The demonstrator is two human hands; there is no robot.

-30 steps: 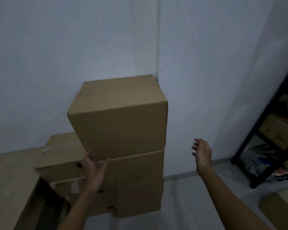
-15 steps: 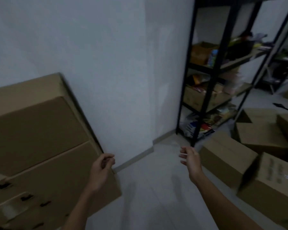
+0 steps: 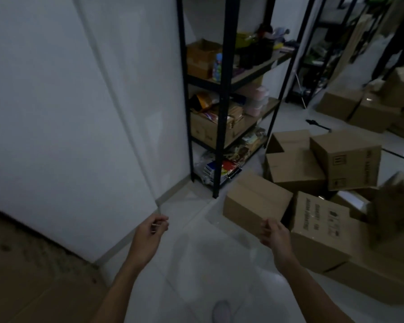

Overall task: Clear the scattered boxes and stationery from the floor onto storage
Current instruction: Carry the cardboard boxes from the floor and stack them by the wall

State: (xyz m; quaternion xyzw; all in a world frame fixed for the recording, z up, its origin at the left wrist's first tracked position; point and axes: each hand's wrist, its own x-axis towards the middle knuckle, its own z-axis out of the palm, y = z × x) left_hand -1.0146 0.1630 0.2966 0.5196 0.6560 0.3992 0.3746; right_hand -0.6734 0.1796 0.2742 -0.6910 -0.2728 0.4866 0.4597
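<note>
**Empty-handed, with most of the boxes left on the floor**

Both hands hold nothing. The left hand (image 3: 152, 229), low at centre frame, has its fingers loosely curled; the right hand (image 3: 273, 231), lower right of centre, is also loosely curled, hanging just in front of the nearest box (image 3: 254, 201) without touching it.

Judging by how things lie, much of the job remains. A scattered cluster of cardboard boxes (image 3: 322, 173) fills the right side of the frame, some tipped, one with open flaps, and more boxes (image 3: 369, 106) sit farther back at upper right. A dark thin object (image 3: 317, 124) lies on the floor between the two groups; whether it is stationery cannot be told. At the lower left edge a brown cardboard surface (image 3: 21, 276) stands against the wall, blurred.

The floor (image 3: 196, 264) is pale glossy tile. White walls (image 3: 56, 101) fill the left half. A black metal shelving unit (image 3: 222, 101) stands at centre top, its shelves already crowded with boxes, packets and containers. The room is dim.
</note>
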